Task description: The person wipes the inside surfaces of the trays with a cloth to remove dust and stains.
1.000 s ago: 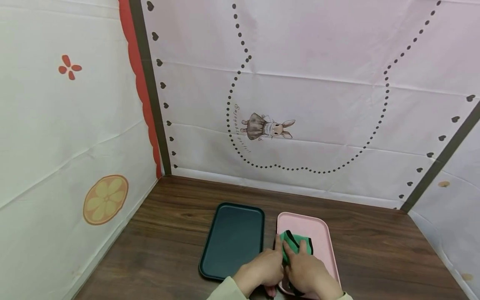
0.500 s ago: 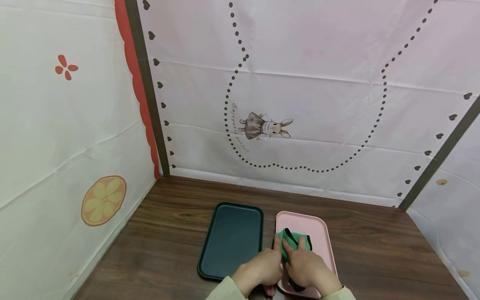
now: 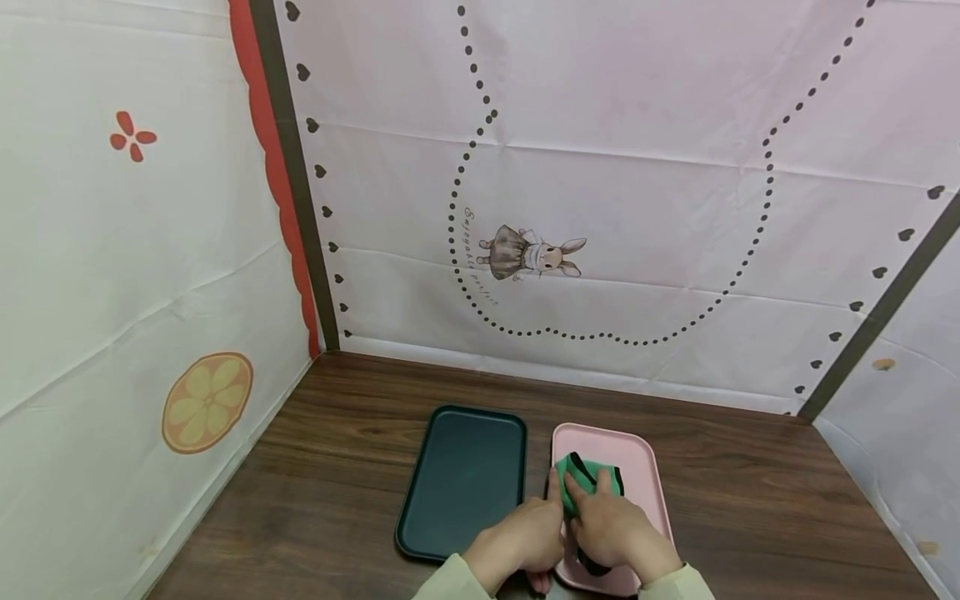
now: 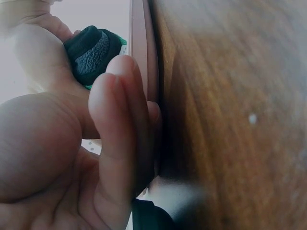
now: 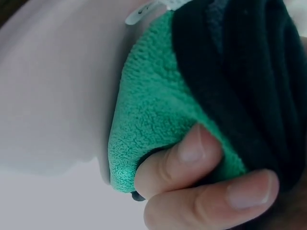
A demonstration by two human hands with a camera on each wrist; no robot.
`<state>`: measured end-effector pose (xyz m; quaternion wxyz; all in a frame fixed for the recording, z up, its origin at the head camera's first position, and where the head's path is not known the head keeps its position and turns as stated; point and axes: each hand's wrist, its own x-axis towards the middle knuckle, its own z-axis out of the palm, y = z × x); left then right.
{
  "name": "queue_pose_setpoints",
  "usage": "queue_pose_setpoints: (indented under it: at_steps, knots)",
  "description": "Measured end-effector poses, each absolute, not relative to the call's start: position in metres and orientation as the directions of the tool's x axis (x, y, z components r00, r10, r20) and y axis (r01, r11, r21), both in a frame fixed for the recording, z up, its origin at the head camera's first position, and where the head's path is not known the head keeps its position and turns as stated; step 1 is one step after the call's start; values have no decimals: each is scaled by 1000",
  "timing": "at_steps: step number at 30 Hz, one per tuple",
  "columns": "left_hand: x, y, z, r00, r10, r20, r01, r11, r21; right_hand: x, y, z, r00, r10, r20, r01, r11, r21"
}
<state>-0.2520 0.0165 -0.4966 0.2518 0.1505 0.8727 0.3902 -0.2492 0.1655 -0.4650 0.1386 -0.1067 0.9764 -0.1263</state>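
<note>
A green fleecy cloth (image 3: 591,475) with black edging lies bunched on the pink tray (image 3: 641,467). My right hand (image 3: 611,529) grips it, index and middle fingers stretched over its top in the head view. Up close in the right wrist view, two curled fingertips (image 5: 249,191) dig into the cloth (image 5: 153,96), and a small white tag (image 5: 141,13) sticks out of it. At the tray's left side my left hand (image 3: 528,537) holds the rim, its index finger pointing forward along the edge. Its other fingers (image 4: 112,110) are curled beside the tray wall (image 4: 140,43).
A dark teal tray (image 3: 465,479) lies just left of the pink one, with a narrow gap between them. Both are on a brown wooden table (image 3: 322,475). Printed fabric walls (image 3: 637,233) stand at the back and both sides.
My right hand and the cloth have slid slightly forward on the pink tray. The left hand keeps its place on the rim. The head view has shifted a little.
</note>
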Motion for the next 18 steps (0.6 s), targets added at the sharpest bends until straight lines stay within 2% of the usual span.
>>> queue_pose_setpoints:
  at_steps: [18]
  knots:
    - [-250, 17, -493, -825, 460, -328, 66, 655, 753, -266, 166, -464, -927, -251, -277, -180, 949, -258]
